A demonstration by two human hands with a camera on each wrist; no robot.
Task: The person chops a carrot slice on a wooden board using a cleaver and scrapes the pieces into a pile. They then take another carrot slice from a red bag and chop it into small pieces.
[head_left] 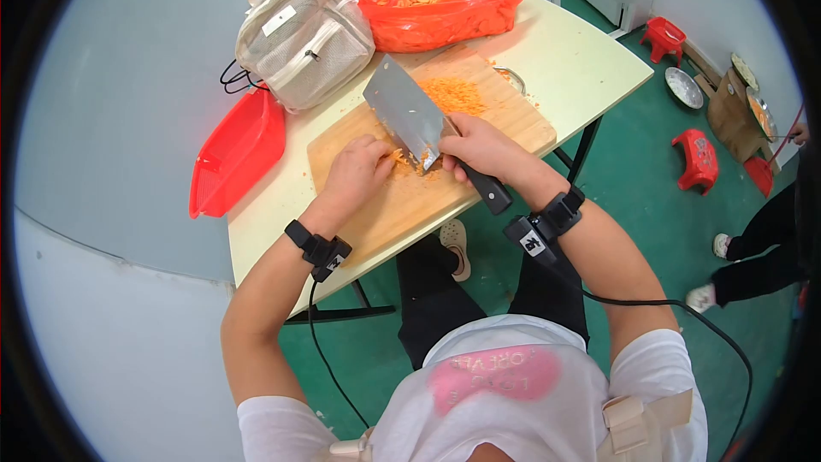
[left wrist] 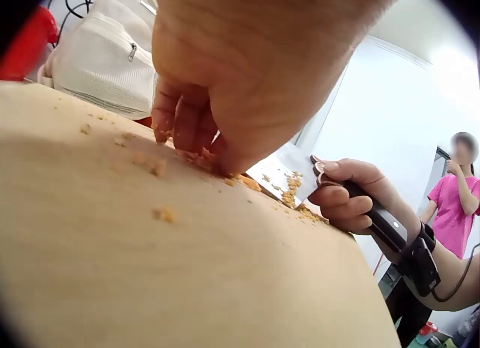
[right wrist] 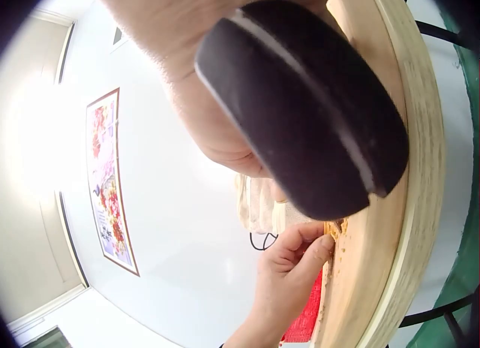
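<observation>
My right hand point(head_left: 483, 151) grips the black handle point(head_left: 492, 192) of a cleaver point(head_left: 409, 107), whose broad blade leans over the wooden cutting board point(head_left: 368, 222). Orange bits cling to the blade in the left wrist view. Just left of the blade, my left hand point(head_left: 355, 169) has its fingers bent down, the tips pinching some carrot shreds point(head_left: 397, 156) against the board. Loose crumbs point(left wrist: 161, 214) lie scattered near those fingertips. Farther back on the board is a heap of finely cut carrot point(head_left: 451, 94). In the right wrist view the handle butt point(right wrist: 300, 111) hides most of my right hand.
A red bag point(head_left: 453, 13) of carrot slices and a pale mesh backpack point(head_left: 306, 44) stand at the table's back. A red scoop-like tray point(head_left: 239, 154) lies at the left edge. Red stools point(head_left: 697, 160) stand on the floor at right, near another person's legs point(head_left: 761, 244).
</observation>
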